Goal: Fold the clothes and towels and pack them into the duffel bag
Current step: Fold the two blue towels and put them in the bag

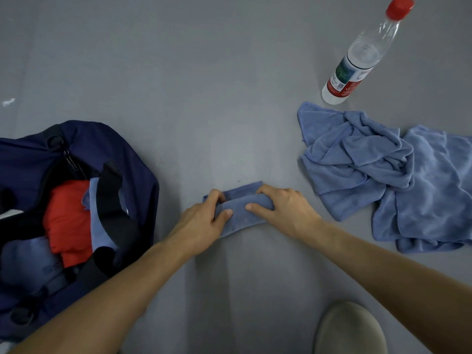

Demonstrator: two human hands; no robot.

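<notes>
At the middle of the grey surface point(204, 85) I see both hands on a small blue towel point(238, 213), folded into a narrow band and lying flat. The left hand point(201, 226) grips its left end, fingers curled over the far edge and thumb on the near face. The right hand point(283, 208) pinches the right end the same way. Both are closed on the cloth. To the left, near the towel but not touching it, sits the navy bag point(138, 159), open at the top. Inside I make out a red garment point(66, 218) and some blue cloth point(98, 226), with a black strap point(112, 198) lying across them. To the right, apart from the hands, a pile point(357, 159) of blue towels lies crumpled, one spread flatter at the far right. Just beyond the pile stands a clear bottle point(357, 57) with a red cap. A beige rounded thing point(350, 330) shows at the bottom edge; I cannot tell what it is.
</notes>
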